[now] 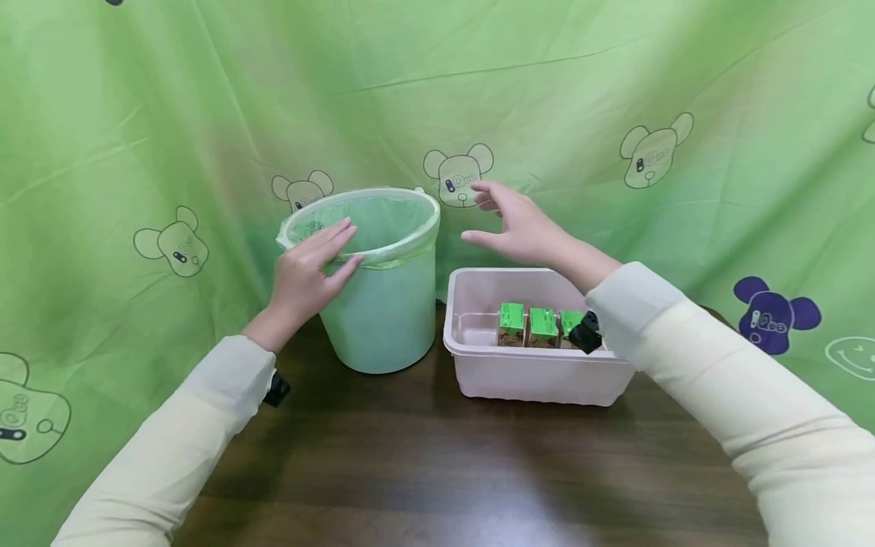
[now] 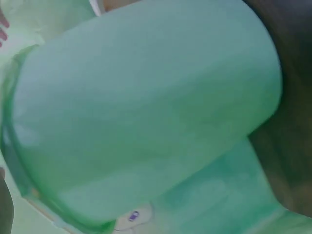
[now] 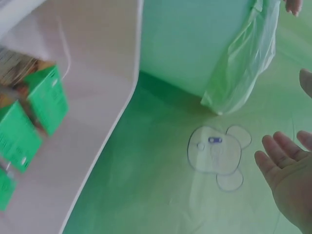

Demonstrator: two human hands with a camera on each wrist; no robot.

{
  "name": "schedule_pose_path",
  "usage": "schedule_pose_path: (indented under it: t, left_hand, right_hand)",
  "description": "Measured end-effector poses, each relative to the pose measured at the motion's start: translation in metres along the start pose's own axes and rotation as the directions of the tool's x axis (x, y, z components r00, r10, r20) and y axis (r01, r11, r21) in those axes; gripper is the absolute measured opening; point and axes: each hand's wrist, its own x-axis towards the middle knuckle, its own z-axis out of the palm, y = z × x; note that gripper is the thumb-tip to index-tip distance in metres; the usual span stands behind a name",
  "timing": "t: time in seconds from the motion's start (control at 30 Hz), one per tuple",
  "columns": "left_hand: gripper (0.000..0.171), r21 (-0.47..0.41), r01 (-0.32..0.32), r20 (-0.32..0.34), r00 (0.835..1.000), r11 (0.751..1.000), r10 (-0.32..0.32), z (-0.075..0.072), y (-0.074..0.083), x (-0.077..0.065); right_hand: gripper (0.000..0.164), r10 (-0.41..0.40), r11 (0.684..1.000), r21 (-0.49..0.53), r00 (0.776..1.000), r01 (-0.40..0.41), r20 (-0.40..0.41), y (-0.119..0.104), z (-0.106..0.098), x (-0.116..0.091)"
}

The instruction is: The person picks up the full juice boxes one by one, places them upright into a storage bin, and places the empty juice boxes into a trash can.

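Observation:
A pale green trash bin (image 1: 383,323) stands upright on the table, lined with a thin green plastic bag (image 1: 399,216) folded over its rim. My left hand (image 1: 311,266) is at the bin's near left rim with its fingers straight, overlapping the opening in the head view. The bin's side (image 2: 146,97) fills most of the left wrist view. To the right of the bin, my right hand (image 1: 522,224) is in the air above the back of a pink plastic basin (image 1: 540,376), fingers spread and holding nothing. Loose bag folds (image 3: 243,63) hang from the rim in the right wrist view.
Inside the basin stand several small packs with bright green tops (image 1: 543,323), partly hidden by the right wrist's camera (image 1: 585,333). A green curtain (image 1: 383,91) with printed bear heads hangs close behind. The dark wooden table (image 1: 424,463) extends in front.

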Motion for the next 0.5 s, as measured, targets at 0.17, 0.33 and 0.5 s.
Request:
schedule_pose_path:
  t: [0.17, 0.33, 0.5]
  left_hand:
    - [0.046, -0.092, 0.005, 0.050, 0.999, 0.996, -0.001, 0.003, 0.013, 0.015]
    - [0.049, -0.188, -0.030, 0.087, 0.995, 0.982, 0.047, 0.015, 0.029, 0.029]
    - [0.053, -0.225, -0.031, 0.180, 0.981, 0.974, 0.073, 0.030, 0.049, 0.041]
  right_hand:
    - [0.078, -0.007, 0.999, -0.045, 1.000, 0.007, 0.004, 0.006, -0.010, -0.023]
    - [0.076, -0.041, 0.993, -0.113, 0.999, 0.042, 0.007, 0.012, -0.015, -0.043]
    - [0.078, -0.042, 0.980, -0.191, 0.999, 0.047, 0.029, 0.019, -0.018, -0.056]
